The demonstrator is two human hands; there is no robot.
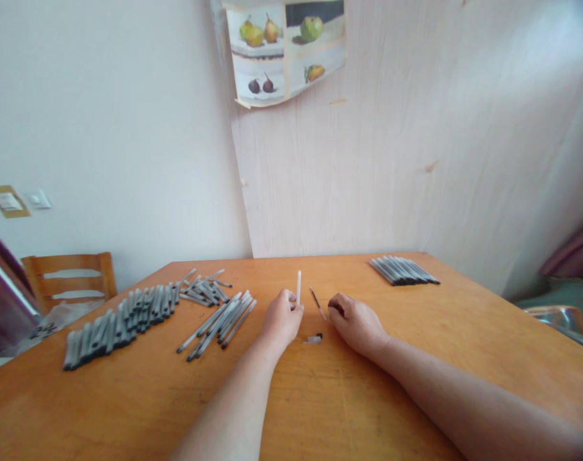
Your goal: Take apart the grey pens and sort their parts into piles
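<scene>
My left hand (282, 318) is closed round a whitish pen barrel (299, 286), which stands upright from the fingers. My right hand (356, 322) rests on the table with its fingers curled together; what they hold, if anything, is hidden. Between the hands a thin pen refill (314, 298) with a dark upper part slants on the wood, its near end close to my right fingertips. Just in front of my left hand lies a clear pen cap (313, 339) with a black piece at its end.
Left of my arm, a loose bunch of pens (221, 323) lies on the wooden table (320, 403). Behind it is a smaller pile of pens (205, 289), and a long row of pens (121, 322) runs leftward. Another row of pens (403, 271) sits back right. A wooden chair (73, 275) stands beyond the left edge.
</scene>
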